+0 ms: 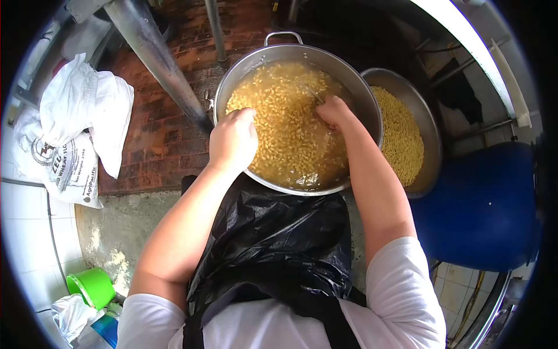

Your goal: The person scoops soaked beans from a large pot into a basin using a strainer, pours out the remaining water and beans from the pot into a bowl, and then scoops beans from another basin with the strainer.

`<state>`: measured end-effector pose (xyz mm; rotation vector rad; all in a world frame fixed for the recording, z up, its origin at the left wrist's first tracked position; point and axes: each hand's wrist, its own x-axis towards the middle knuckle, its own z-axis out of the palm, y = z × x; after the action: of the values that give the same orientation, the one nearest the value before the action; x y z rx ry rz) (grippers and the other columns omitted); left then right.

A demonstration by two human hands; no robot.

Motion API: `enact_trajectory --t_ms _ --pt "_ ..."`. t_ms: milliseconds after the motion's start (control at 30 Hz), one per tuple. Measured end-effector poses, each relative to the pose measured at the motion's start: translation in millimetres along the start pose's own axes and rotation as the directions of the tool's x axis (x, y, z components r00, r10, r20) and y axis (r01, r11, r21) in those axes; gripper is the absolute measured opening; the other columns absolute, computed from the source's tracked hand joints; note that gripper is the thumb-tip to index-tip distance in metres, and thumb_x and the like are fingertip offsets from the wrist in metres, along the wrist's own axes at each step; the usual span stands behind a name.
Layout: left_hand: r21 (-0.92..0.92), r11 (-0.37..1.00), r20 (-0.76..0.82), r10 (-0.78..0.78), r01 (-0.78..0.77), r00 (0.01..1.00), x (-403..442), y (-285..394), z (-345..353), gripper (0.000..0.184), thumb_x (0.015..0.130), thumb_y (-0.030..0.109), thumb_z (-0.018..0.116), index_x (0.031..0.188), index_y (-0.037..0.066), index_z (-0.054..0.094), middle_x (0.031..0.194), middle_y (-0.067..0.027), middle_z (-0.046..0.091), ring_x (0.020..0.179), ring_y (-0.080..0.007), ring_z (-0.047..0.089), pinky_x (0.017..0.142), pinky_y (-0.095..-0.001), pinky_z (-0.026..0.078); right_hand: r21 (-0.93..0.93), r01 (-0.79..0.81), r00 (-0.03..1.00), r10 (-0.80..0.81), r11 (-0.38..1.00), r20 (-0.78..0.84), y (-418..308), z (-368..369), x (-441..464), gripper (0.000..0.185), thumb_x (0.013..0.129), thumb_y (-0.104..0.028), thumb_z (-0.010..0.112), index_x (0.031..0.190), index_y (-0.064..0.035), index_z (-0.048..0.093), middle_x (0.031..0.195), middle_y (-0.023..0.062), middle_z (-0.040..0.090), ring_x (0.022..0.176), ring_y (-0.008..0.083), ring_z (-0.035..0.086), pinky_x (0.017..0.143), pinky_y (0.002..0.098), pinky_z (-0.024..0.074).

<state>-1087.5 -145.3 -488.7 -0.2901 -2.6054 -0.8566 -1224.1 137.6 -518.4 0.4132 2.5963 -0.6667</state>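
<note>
A large metal pot (372,104) stands in front of me, full of cloudy water and pale yellow kernels (279,110). My left hand (233,138) lies over the pot's left rim with its fingers curled; the fingertips are partly hidden, and it appears to grip the rim. On the right side, inside the pot, my right hand (335,112) is closed around a thin metal utensil (314,93). The utensil's far end is hidden in the water, so its kind does not show. Near the front rim the water surface has bright reflections.
Right of the pot sits a wide metal basin (431,134) with more yellow kernels (400,136). A blue barrel (476,209) lies beside it. White printed sacks (67,157) are at left, past a metal table leg (157,58). A green bucket (93,289) is at lower left.
</note>
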Motion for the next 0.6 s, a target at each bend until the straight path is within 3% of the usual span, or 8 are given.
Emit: enact_trajectory --t_ms 100,167,200,267,367,433,500,600 --pt "-0.02 0.999 -0.038 0.034 -0.035 0.999 1 -1 1 0.019 0.096 0.007 0.063 0.112 0.002 0.072 0.104 -0.0193 0.076 0.098 -0.039 0.073 0.088 -0.0473 0.059 -0.057 0.104 0.995 -0.103 0.993 0.017 1 -4 -8 0.038 0.097 -0.028 0.062 0.119 -0.0005 0.075 0.1 0.0253 0.077 0.099 0.04 0.076 0.096 0.0466 0.0571" --pt "-0.005 1.0 -0.024 0.02 -0.02 1.0 0 0 0 0.019 0.096 0.008 0.063 0.112 0.002 0.072 0.105 -0.0194 0.076 0.098 -0.0392 0.073 0.088 -0.0472 0.059 -0.22 0.398 0.878 -0.439 0.891 -0.191 5 -3 -20 0.041 0.096 -0.03 0.064 0.124 -0.0027 0.075 0.115 0.0255 0.075 0.116 0.0391 0.07 0.104 0.046 0.0547" --pt "-0.005 1.0 -0.025 0.018 -0.018 1.0 -1 0 0 0.019 0.096 0.008 0.063 0.112 0.002 0.072 0.105 -0.0194 0.076 0.098 -0.0392 0.073 0.088 -0.0472 0.059 -0.221 0.399 0.877 -0.441 0.89 -0.19 5 -3 -26 0.041 0.096 -0.03 0.064 0.124 -0.0027 0.075 0.115 0.0255 0.075 0.116 0.0391 0.07 0.104 0.046 0.0547" --pt "-0.001 1.0 -0.02 0.022 -0.022 1.0 0 1 -1 0.019 0.096 0.008 0.063 0.112 0.002 0.072 0.104 -0.0198 0.076 0.097 -0.0396 0.073 0.088 -0.0475 0.059 -0.186 0.621 0.69 -0.643 0.761 -0.332 5 -4 -34 0.041 0.093 -0.031 0.068 0.124 -0.0041 0.075 0.128 0.0246 0.071 0.129 0.0391 0.063 0.109 0.0463 0.0519" --pt "-0.009 1.0 -0.003 0.004 -0.004 1.0 1 1 -1 0.019 0.096 0.009 0.063 0.112 0.002 0.072 0.105 -0.0203 0.076 0.097 -0.0399 0.073 0.087 -0.0476 0.059 0.036 0.703 0.685 -0.662 0.71 -0.305 -5 -2 -39 0.047 0.09 -0.031 0.075 0.128 -0.005 0.072 0.132 0.0229 0.068 0.134 0.0391 0.058 0.112 0.0471 0.0495" --pt "0.0 1.0 -0.002 0.003 -0.003 1.0 0 3 -2 0.019 0.096 0.009 0.063 0.111 0.002 0.072 0.105 -0.0204 0.075 0.097 -0.04 0.073 0.087 -0.0477 0.059 0.064 0.676 0.716 -0.635 0.734 -0.288 -9 2 -43 0.055 0.088 -0.033 0.08 0.134 -0.0054 0.068 0.132 0.0226 0.069 0.132 0.0392 0.06 0.112 0.0469 0.0494" --pt "0.011 1.0 -0.004 0.0 0.0 1.0 0 4 -3 0.019 0.096 0.009 0.063 0.111 0.002 0.072 0.105 -0.0205 0.075 0.097 -0.0401 0.073 0.087 -0.0478 0.059 0.233 0.48 0.876 -0.45 0.846 -0.171 -12 9 -42 0.06 0.09 -0.037 0.08 0.139 -0.0066 0.066 0.137 0.0222 0.068 0.131 0.0353 0.062 0.112 0.0443 0.0489" --pt "-0.007 1.0 -0.032 0.02 -0.021 0.999 0 2 -2 0.018 0.096 0.008 0.063 0.111 0.002 0.072 0.103 -0.0202 0.076 0.096 -0.0402 0.073 0.087 -0.0479 0.059 0.278 0.261 0.964 -0.265 0.925 -0.023 -15 3 -41 0.06 0.093 -0.041 0.079 0.139 -0.0048 0.066 0.138 0.0202 0.07 0.126 0.0339 0.067 0.108 0.0428 0.0515"
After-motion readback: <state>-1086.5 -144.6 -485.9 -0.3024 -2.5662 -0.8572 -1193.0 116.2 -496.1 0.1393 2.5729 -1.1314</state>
